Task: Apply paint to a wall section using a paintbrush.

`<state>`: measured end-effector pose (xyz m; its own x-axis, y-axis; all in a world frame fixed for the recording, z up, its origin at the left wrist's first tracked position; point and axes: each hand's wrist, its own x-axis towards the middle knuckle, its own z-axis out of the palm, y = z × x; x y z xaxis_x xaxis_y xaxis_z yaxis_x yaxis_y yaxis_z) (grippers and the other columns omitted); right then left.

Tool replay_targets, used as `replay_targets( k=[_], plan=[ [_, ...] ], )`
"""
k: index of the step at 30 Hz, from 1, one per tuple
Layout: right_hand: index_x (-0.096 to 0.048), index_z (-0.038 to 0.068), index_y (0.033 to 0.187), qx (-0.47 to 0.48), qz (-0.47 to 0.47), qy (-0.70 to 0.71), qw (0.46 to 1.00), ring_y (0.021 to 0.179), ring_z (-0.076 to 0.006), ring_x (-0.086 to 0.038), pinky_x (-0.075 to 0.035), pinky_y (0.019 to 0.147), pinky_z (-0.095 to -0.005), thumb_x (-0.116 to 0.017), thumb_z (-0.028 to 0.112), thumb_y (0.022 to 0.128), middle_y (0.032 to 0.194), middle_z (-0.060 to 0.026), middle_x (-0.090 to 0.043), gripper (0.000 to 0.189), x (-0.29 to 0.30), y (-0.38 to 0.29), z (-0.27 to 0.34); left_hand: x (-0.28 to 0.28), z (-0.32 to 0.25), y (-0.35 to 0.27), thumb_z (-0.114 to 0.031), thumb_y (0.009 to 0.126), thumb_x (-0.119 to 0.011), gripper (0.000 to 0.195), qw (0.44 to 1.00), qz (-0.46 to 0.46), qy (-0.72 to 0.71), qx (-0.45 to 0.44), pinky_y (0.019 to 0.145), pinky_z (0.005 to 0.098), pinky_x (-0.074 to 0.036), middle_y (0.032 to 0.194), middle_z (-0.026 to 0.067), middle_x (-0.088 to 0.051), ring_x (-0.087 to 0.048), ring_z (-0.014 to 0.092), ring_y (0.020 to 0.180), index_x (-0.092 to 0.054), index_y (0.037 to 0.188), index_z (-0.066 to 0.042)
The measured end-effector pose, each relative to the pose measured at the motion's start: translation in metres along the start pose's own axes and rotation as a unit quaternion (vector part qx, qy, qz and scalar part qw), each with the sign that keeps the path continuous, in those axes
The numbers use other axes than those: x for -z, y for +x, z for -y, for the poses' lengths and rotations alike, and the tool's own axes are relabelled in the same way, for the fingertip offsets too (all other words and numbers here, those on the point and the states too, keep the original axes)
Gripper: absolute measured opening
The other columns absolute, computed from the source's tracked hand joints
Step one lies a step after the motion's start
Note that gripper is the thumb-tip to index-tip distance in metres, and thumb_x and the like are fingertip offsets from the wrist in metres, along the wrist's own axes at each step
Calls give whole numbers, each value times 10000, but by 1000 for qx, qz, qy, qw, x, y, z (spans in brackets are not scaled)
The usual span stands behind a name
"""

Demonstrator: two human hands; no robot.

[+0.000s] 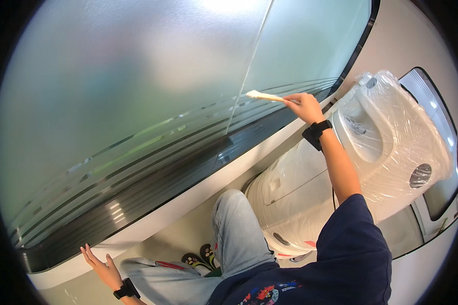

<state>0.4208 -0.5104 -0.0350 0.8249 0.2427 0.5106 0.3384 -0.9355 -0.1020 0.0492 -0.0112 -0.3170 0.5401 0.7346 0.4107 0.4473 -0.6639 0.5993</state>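
Note:
My right hand (307,108) grips the end of a slim, pale-handled brush (268,97) with a whitish head. It points left in front of a large frosted glass pane (137,84), close to a thin upright seam; whether its head touches the glass I cannot tell. Clear horizontal stripes cross the pane's lower part. Below runs a dark, glossy sill (164,187) with a white ledge (213,175) along its near side. At lower left my left hand (105,268) has its fingers spread over this ledge, fingertips at the sill's edge, holding nothing.
To the right stands a bulky white appliance (397,141) wrapped in clear plastic film, close beside my right arm. Behind it is a dark-framed glass panel (423,91) in the white wall. My bent knee (233,217) reaches towards the ledge; dark clogs (194,261) are on the floor.

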Motion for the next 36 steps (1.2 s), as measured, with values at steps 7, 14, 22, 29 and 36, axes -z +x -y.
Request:
replay_targets(
  k=[7,14,22,29,36],
  plan=[
    [-679,103,930,-28,-108,38,993,679,-276,-612,-459,617,-337,-604,317,799,716,-138,-636,262,49,24,6,-2,-1,-1,41,743,-536,686,999,3,-31,15,1041,397,-270,1448,85,-189,-243,307,1309,-280,1359,-119],
    [-639,71,1013,124,-235,110,958,770,-226,-620,-458,703,-302,-611,160,804,898,-129,-645,228,82,25,45,3,-8,1,40,750,-526,683,1000,-5,-22,19,984,388,-350,1448,79,-196,-279,304,1295,-286,1363,-141],
    [-625,142,966,261,-171,65,948,619,-236,-570,-450,547,-309,-641,93,748,736,-44,-575,224,58,-36,162,6,-3,-1,47,743,-545,681,999,3,-25,24,1006,379,-319,1448,71,-203,-279,307,1295,-299,1351,-138],
    [-624,134,956,242,-213,9,947,596,-230,-563,-438,519,-309,-634,103,746,716,-36,-574,213,48,-36,150,3,-5,1,49,737,-552,678,998,5,-40,38,1006,386,-316,1445,77,-206,-284,321,1288,-309,1344,-133],
    [-630,122,962,203,-236,-40,950,629,-251,-581,-448,541,-329,-632,104,740,756,-48,-601,222,45,-21,109,2,0,0,55,737,-542,677,999,-17,-34,2,1007,385,-313,1443,81,-208,-280,317,1291,-311,1344,-134]
  ],
)
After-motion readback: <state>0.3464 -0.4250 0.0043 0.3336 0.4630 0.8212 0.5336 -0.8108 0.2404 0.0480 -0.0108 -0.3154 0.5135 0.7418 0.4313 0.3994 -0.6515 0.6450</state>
